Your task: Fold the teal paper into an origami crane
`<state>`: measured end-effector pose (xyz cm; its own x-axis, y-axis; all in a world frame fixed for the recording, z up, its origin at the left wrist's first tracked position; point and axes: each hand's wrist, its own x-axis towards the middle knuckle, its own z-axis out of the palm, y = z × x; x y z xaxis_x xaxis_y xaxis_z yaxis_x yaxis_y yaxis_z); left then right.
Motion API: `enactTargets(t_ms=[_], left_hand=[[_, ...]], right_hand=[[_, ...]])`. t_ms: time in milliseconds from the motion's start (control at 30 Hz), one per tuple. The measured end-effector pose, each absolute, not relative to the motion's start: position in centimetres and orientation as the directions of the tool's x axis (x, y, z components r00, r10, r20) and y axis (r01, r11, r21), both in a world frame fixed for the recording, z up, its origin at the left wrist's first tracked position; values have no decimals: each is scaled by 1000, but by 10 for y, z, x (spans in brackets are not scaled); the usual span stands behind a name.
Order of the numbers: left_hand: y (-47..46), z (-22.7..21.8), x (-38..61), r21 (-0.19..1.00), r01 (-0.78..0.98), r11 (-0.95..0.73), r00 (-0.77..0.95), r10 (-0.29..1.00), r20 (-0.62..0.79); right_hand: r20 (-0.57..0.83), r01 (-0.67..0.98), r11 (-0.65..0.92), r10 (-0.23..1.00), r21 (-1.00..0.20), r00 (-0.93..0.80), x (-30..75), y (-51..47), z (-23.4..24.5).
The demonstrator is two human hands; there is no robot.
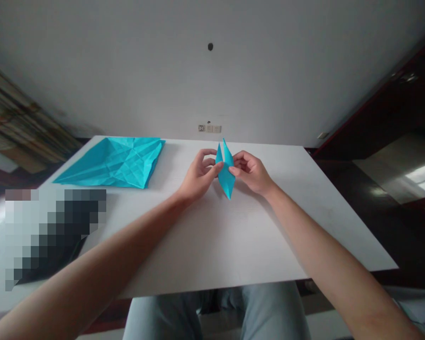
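Observation:
Between my hands, above the middle of the white table, is a small folded piece of blue paper (227,180). It is diamond-shaped, with two narrow points at the top split by a gap and one point at the bottom. My left hand (202,174) pinches its left side, thumb on the front and fingers curled behind. From the right, my right hand (250,171) grips the other edge between thumb and bent fingers. Parts of the fingertips are hidden behind the paper.
A larger creased blue sheet (123,163) lies at the table's far left. A blurred-out dark object (67,231) sits at the near left. The white table (212,245) reaches toward a wall with sockets (209,128). A patterned curtain (10,113) hangs at left.

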<state>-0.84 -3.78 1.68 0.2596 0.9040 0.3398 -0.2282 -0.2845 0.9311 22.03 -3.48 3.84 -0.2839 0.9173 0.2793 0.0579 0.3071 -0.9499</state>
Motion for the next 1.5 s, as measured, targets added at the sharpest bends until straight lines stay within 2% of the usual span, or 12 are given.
enactTargets(t_ms=[133,333,567,733,967,1133,1267,1500], left_hand=[[-33,16,-11,914,-225,-339,205,900,384],[-27,12,-19,928,-209,-307,240,904,353],[-33,8,-23,878,-133,-460,157,865,477],[-44,15,-24,902,-25,-430,112,896,430],[-54,25,-26,876,74,-477,185,870,458],[-56,25,-26,877,79,-474,192,870,453],[-55,26,-26,922,53,-384,169,913,371],[-55,19,-22,958,-104,-269,120,952,280]], right_hand=[[258,65,288,921,-955,-293,223,-35,36],[199,12,211,939,-978,-282,225,-40,35],[104,17,114,948,-993,-301,224,-47,27],[97,30,112,947,-993,-307,223,-52,27],[79,122,130,931,-984,-356,220,-61,32],[101,134,161,924,-978,-370,220,-64,33],[92,156,158,926,-975,-365,221,-64,32],[51,209,141,922,-968,-384,222,-67,30]])
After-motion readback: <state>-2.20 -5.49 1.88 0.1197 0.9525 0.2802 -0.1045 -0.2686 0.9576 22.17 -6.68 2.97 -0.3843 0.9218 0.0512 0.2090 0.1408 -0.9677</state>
